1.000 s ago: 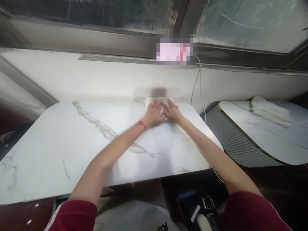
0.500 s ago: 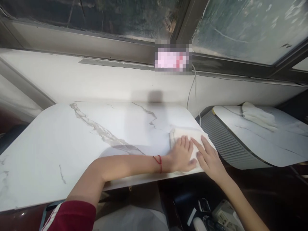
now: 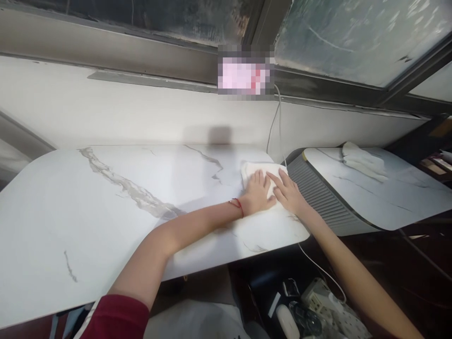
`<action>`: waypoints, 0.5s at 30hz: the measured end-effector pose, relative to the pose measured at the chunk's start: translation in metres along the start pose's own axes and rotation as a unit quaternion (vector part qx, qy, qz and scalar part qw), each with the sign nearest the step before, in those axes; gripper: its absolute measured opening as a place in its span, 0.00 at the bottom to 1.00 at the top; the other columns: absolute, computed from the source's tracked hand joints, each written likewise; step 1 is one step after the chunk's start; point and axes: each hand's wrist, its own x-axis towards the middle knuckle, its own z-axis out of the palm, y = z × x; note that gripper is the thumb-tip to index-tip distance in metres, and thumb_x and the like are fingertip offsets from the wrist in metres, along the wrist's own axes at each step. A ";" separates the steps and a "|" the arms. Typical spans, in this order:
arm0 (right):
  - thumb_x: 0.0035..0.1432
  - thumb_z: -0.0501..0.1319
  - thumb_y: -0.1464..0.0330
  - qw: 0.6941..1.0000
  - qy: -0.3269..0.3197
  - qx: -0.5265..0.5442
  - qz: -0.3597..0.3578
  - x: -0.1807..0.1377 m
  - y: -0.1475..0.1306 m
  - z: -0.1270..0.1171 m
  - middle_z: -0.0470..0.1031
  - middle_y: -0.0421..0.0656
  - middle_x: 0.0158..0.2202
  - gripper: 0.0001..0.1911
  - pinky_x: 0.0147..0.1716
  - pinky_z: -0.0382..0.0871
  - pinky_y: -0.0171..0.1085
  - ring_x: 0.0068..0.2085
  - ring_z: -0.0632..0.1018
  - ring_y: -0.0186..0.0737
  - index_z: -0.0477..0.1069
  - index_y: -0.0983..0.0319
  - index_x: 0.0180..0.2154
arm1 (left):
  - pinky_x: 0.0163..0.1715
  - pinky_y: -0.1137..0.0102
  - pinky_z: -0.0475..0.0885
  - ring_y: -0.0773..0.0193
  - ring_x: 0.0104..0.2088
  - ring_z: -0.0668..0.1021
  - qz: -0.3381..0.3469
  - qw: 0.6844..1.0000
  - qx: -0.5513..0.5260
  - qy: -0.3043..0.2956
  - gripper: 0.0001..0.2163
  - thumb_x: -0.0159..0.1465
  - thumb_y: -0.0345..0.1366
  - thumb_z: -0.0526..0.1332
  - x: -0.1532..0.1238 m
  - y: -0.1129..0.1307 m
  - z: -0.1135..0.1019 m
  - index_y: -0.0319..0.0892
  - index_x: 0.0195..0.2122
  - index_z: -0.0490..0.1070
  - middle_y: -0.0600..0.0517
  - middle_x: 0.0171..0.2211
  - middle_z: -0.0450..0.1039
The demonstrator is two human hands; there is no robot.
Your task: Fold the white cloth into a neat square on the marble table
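Observation:
A folded white cloth [image 3: 249, 170] lies flat near the right end of the white marble-patterned tabletop [image 3: 141, 183]. My left hand [image 3: 259, 192], with a red string bracelet at its wrist, presses on the cloth with fingers spread. Beside it, my right hand [image 3: 287, 192] rests on the cloth's right part, fingers outstretched and apart. Both palms face down, and the two hands nearly touch. The middle of the cloth is hidden under them.
To the right stands a ribbed-sided cabinet [image 3: 388, 188] with a white cloth or glove-like item [image 3: 363, 162] on top. A cable [image 3: 279, 122] hangs behind the table. Below the front edge are a power strip [image 3: 318, 299], a watch-like item [image 3: 290, 287] and other small things.
Both hands and the cloth have slid away from the front edge, toward the wall. The camera view has shifted slightly, and more of the table's front right corner shows.

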 end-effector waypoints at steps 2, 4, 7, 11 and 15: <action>0.69 0.42 0.63 1.000 -0.010 0.019 -0.011 0.032 0.001 0.008 0.52 0.55 0.73 0.32 0.60 0.64 0.61 0.72 0.57 0.59 0.56 0.58 0.71 | 0.69 0.52 0.52 0.40 0.72 0.54 -0.037 0.999 -0.013 -0.009 0.36 0.70 0.46 0.52 0.011 -0.019 -0.002 0.22 0.70 0.52 0.27 0.71 0.48; 0.69 0.42 0.63 0.998 -0.016 0.044 -0.029 0.062 -0.002 0.016 0.51 0.56 0.73 0.32 0.62 0.61 0.61 0.72 0.55 0.59 0.57 0.60 0.70 | 0.70 0.52 0.50 0.40 0.73 0.53 -0.075 0.997 -0.023 -0.008 0.36 0.69 0.46 0.52 0.019 -0.039 -0.004 0.22 0.71 0.51 0.26 0.72 0.47; 0.69 0.42 0.62 0.997 -0.013 0.064 -0.046 0.104 -0.012 0.029 0.52 0.54 0.72 0.31 0.62 0.61 0.60 0.72 0.55 0.57 0.57 0.59 0.70 | 0.71 0.52 0.49 0.41 0.73 0.52 -0.123 0.992 -0.030 -0.011 0.36 0.69 0.46 0.53 0.030 -0.070 -0.007 0.24 0.71 0.50 0.29 0.72 0.47; 0.69 0.41 0.61 0.998 -0.010 0.055 -0.017 0.148 -0.032 0.040 0.53 0.55 0.72 0.31 0.61 0.61 0.61 0.70 0.58 0.59 0.56 0.57 0.70 | 0.71 0.52 0.48 0.43 0.73 0.53 -0.157 0.987 -0.039 -0.013 0.35 0.68 0.47 0.51 0.042 -0.110 -0.010 0.29 0.72 0.52 0.36 0.73 0.50; 0.70 0.41 0.59 0.997 -0.001 0.074 -0.002 0.171 -0.041 0.047 0.55 0.53 0.70 0.31 0.60 0.61 0.62 0.67 0.61 0.60 0.57 0.54 0.70 | 0.72 0.54 0.47 0.47 0.73 0.53 -0.173 0.984 -0.043 0.001 0.35 0.69 0.47 0.49 0.047 -0.129 -0.012 0.30 0.72 0.52 0.38 0.73 0.50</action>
